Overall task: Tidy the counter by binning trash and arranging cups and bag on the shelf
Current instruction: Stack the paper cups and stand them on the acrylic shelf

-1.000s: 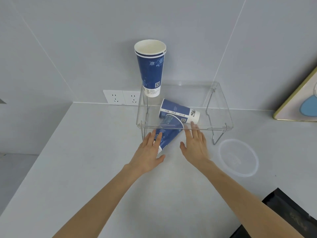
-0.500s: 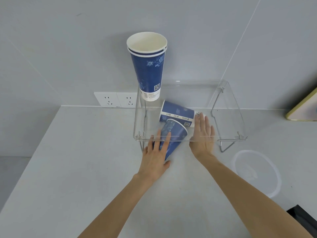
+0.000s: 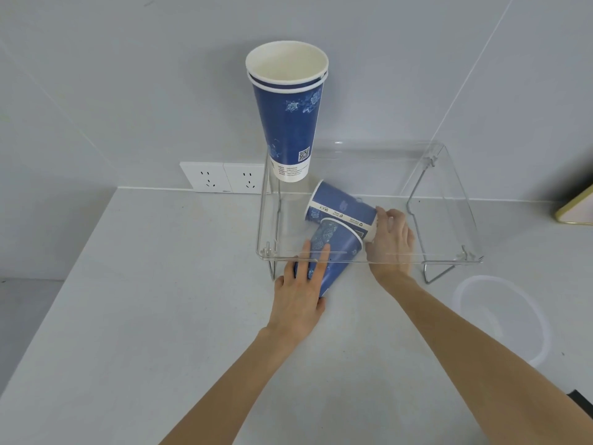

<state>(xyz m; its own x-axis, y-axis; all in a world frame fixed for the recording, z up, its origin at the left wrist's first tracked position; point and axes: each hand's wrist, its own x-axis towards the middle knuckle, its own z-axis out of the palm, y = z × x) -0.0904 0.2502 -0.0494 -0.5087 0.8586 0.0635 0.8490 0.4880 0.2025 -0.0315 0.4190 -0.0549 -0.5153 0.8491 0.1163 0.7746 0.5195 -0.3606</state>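
Blue paper cups (image 3: 338,239) toppled under clear shelf (image 3: 449,200)

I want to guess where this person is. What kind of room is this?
Probably a kitchen or pantry corner: a pale counter against a tiled wall, wall sockets just above it, and blue paper cups on a clear shelf.

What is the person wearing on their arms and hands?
Nothing that shows. Both forearms are bare up to the picture's edge, with no sleeves in view. The left hand and right hand have no gloves, rings, watch or bracelets that I can see.
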